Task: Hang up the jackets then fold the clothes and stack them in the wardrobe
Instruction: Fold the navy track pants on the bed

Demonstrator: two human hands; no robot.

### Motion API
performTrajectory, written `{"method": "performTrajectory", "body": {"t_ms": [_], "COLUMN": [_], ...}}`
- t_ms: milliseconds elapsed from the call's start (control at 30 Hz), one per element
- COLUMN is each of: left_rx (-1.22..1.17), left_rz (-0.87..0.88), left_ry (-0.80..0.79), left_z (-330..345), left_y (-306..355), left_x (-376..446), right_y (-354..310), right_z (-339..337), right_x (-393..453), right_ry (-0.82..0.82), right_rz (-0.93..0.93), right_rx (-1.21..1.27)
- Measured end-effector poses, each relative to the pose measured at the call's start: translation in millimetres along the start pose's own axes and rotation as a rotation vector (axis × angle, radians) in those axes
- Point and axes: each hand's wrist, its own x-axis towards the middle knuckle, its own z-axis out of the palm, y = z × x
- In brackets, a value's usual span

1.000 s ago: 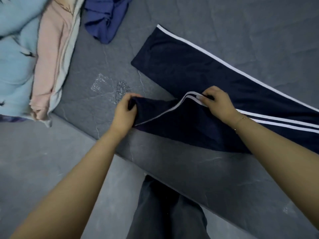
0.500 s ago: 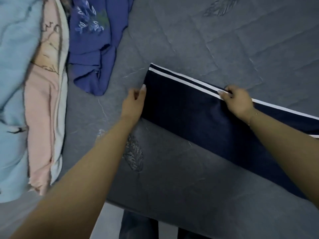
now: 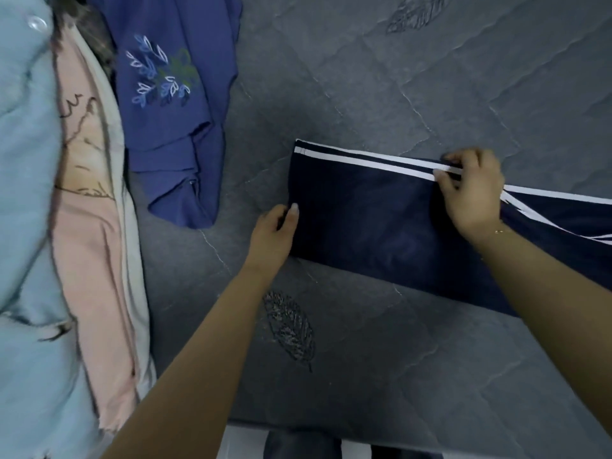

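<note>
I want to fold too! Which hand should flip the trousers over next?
Probably the left hand. It grips the folded end of the trousers, free to carry it over toward the right. The right hand pinches the white stripe mid-leg, well placed to hold the crease.

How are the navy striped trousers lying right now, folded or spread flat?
Folded. The navy trousers lie doubled over on the bed, white stripes stacked along one edge, left hand and right hand at the fold.

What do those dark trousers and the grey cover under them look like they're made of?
The navy trousers look like smooth knit sportswear fabric, perhaps polyester, with a faint sheen and white stripes. The grey bedcover looks like quilted matte cloth, with stitched lines and leaf motifs.
</note>
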Motion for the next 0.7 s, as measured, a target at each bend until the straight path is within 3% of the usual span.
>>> {"method": "performTrajectory", "body": {"t_ms": [67, 133, 333, 500, 633, 700], "left_rx": [-0.056, -0.076, -0.107, 0.161, 0.599, 0.68], "left_rz": [-0.028, 0.001, -0.103, -0.118, 0.044, 0.128], "left_ry": [-0.077, -0.054, 0.147, 0.285, 0.407, 0.338], "left_z": [-3, -7, -51, -68, -36, -4], "left_y": [5, 7, -20, -39, -20, -4], "left_x": [-1, -4, -26, -47, -57, -62], "right_y": [-13, -27, -46, -48, -43, -31], "right_z": [1, 2, 17, 26, 10, -4], "right_x": [-21, -50, -147, -175, -166, -159], "right_ry": [0.072, 0.089, -0.255, -0.407, -0.34, -0.287], "right_rz": [-0.003, 0.014, 0.071, -0.035, 0.066, 0.108], "right_rx": [0.031, 0.075, 0.134, 0.121, 0.346, 0.392]}}
